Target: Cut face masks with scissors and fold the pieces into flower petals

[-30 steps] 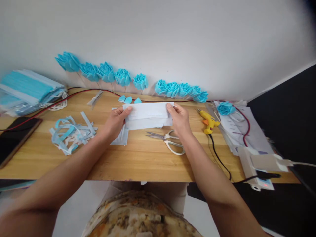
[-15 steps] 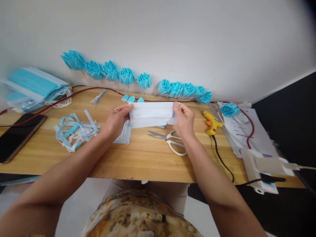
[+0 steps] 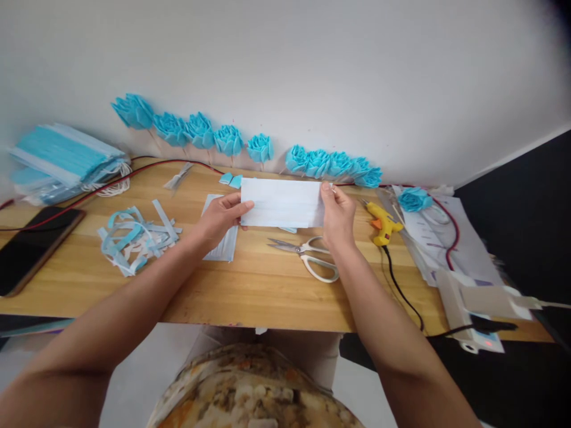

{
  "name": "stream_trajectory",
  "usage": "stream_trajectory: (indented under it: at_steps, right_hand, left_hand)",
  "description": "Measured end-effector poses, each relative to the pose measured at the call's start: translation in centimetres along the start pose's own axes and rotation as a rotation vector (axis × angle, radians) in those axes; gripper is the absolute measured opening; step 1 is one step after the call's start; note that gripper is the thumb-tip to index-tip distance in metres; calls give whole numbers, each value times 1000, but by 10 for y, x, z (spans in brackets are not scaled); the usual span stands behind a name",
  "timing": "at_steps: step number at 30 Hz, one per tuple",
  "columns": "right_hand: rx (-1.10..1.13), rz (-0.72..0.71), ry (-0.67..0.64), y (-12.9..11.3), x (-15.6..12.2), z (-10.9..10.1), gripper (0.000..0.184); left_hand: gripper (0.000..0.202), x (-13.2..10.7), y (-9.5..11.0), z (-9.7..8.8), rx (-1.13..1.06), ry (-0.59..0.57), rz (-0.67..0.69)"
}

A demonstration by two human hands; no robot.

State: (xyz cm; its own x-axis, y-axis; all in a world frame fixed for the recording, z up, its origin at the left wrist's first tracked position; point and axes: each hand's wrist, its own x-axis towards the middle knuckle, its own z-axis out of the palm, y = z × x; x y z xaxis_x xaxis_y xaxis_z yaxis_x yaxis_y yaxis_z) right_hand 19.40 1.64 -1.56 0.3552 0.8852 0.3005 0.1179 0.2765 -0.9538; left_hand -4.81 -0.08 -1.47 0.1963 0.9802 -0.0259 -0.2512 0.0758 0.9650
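Above the middle of the tabletop (image 3: 263,303), a white sheet (image 3: 283,202) is held out by its two short ends, its long edges running nearly level from side to side. Both arms reach forward from the near corners of the view and angle inward, so the hands face each other across it. The left hand (image 3: 225,215) pinches the left end, thumb lying flat over the front and pointing right, the other fingers mostly behind; its wrist is low, and the forearm slants up from the lower left. The right hand (image 3: 339,214) grips the upper right corner, thumb raised along the front near the top edge, fingers curled behind, wrist more upright than the left one. The sheet looks flat and fairly taut between them.

Partly under the left hand, a second sheet (image 3: 225,246), pale blue, lies on the tabletop. Below the held one are scissors (image 3: 288,245), blades spread slightly and pointing left, white handles beside the right forearm. A yellow glue gun (image 3: 381,224) lies to the right of the right hand. Left of the left forearm sits a tangle of cut strips (image 3: 134,235). Behind, blue flowers (image 3: 261,147) on stems lean in a row against the wall (image 3: 285,71).
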Motion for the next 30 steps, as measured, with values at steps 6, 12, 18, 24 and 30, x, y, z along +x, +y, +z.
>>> stream_trajectory:
  at_steps: [6, 12, 18, 24, 30]
  right_hand:
    - [142, 63, -33, -2, -2, 3, 47]
    - [170, 107, -133, 3, -2, 5, 41]
    - [13, 7, -99, 6, -4, 3, 43]
    - [-200, -181, -88, 0, -8, 0, 58]
    - [-332, -277, -44, -6, -11, 1, 58]
  left_hand:
    - [30, 2, -5, -4, -21, 68, 21]
    - [26, 2, -1, -2, -58, 126, 57]
    - [30, 1, 0, 0, -34, 124, 46]
    - [47, -1, 1, -1, 218, 225, 158]
    - [51, -3, 3, -2, 425, 280, 278]
